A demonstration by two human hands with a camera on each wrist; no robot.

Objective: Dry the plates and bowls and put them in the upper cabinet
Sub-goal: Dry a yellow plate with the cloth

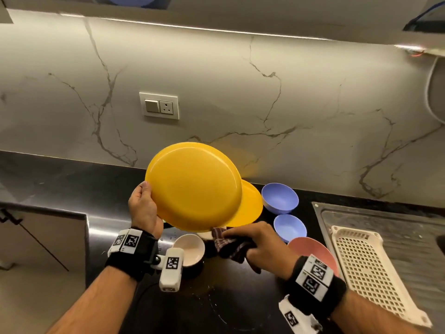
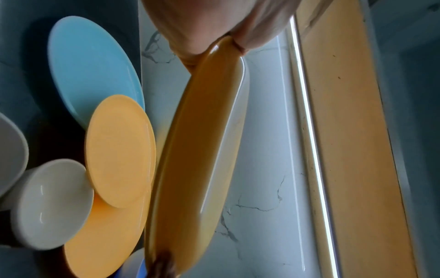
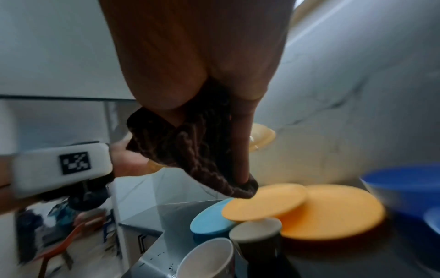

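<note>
- Two hands work above the dark surface [image 1: 240, 304]; left hand [image 1: 143, 208] clamps a tilted yellow plate [image 1: 195, 186] by its rim
- right hand [image 1: 252, 239] fingers bunch a checked cloth [image 1: 228, 244] at the plate's lower edge

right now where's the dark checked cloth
In the head view the dark checked cloth is bunched in the right hand, low centre, just under the big yellow plastic plate that the left hand holds up.

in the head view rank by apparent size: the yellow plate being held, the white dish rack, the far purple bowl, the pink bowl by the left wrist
1. yellow plate and white dish rack: similar, and the plate is nearer the camera, so unranked
2. far purple bowl
3. pink bowl, partly hidden
</note>
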